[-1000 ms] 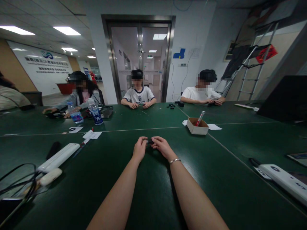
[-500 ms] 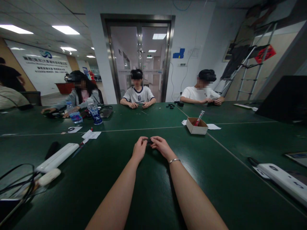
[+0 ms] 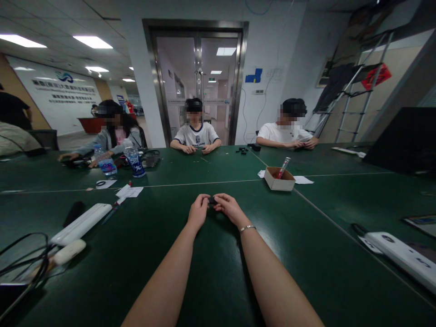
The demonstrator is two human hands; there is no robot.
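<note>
Between my two hands is a small black piece (image 3: 211, 200), too small for me to tell its kind. My left hand (image 3: 198, 211) is closed, with thumb and fingertips pinching the left end of the piece. From the other side, my right hand (image 3: 230, 209) pinches its right end, fingers bent. A silver bracelet circles the right wrist. Both hands are just above or resting on the dark green table (image 3: 218, 268); I cannot tell which.
Ahead on the right is an open cardboard box (image 3: 279, 182) holding a red-and-silver tube. White power strips lie left (image 3: 83, 223) and right (image 3: 402, 254), cables beside the left one. Two bottles (image 3: 134, 159) stand far left. Three people in headsets sit across the table; another stands on a ladder.
The black piece shows slightly more between my fingertips and seems turned a little. My hands and arms are in nearly the same place.
</note>
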